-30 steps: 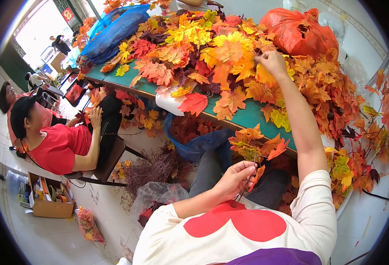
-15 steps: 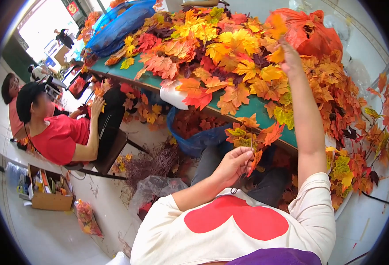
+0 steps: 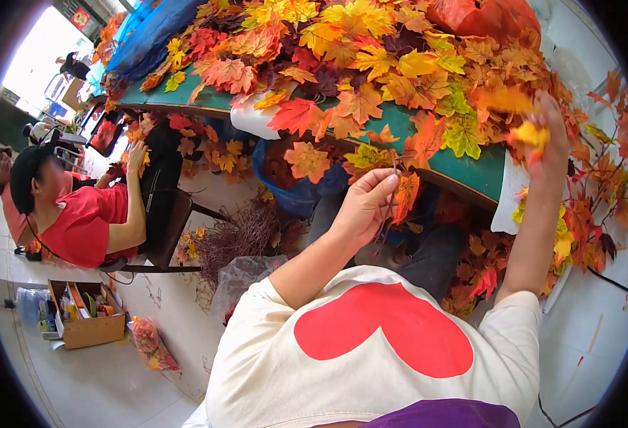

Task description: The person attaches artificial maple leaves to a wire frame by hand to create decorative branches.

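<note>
My left hand point(image 3: 362, 210) is closed in front of the table edge, pinching the thin brown stems of an artificial maple-leaf sprig point(image 3: 406, 197). Orange, red and yellow-green leaves fan out above the fingers, and bare stem ends hang below them. Over the table's right side is my right hand point(image 3: 551, 139), smeared by motion, with its fingers closed on a yellow-orange artificial maple leaf point(image 3: 530, 134). A heap of loose artificial leaves point(image 3: 360, 60) in yellow, orange, red and dark purple covers most of the green table point(image 3: 464, 180).
A red plastic bag point(image 3: 489, 21) and a blue bag point(image 3: 150, 43) lie at the back. Under the table is a blue bag of leaves point(image 3: 285, 182), beside brown twigs point(image 3: 235, 228). Two people sit at left; one wears a red shirt point(image 3: 89, 225). Leafy branches point(image 3: 589, 207) stand right.
My right hand has moved from the far leaf heap nearer and to the right, carrying a yellow-orange leaf. My left hand still holds the sprig, raised slightly. The whole view has shifted.
</note>
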Action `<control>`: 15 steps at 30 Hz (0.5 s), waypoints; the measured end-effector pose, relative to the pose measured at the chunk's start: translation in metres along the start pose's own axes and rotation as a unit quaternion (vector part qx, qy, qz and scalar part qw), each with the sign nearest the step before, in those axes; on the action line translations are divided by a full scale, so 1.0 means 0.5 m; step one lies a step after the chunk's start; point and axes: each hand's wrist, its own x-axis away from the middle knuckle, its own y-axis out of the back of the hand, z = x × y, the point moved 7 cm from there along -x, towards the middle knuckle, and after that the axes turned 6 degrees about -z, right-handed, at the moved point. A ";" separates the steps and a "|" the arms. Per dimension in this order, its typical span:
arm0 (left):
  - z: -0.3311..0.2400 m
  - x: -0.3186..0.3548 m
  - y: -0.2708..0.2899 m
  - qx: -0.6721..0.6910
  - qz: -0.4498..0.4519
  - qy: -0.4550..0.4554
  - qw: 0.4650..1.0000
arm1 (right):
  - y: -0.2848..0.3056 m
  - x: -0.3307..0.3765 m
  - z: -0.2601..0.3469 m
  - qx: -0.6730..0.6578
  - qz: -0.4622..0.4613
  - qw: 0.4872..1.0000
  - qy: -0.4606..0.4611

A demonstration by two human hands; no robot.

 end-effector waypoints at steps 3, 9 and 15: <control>0.033 -0.013 0.003 -0.072 -0.013 -0.009 0.997 | -0.012 0.112 0.006 0.032 -0.004 0.999 -0.018; 0.097 -0.027 -0.001 -0.193 0.006 -0.018 0.981 | -0.009 0.226 -0.075 0.077 0.084 0.992 -0.048; 0.071 -0.030 0.014 -0.316 -0.016 -0.103 0.943 | -0.065 0.305 -0.139 0.398 0.141 0.906 -0.015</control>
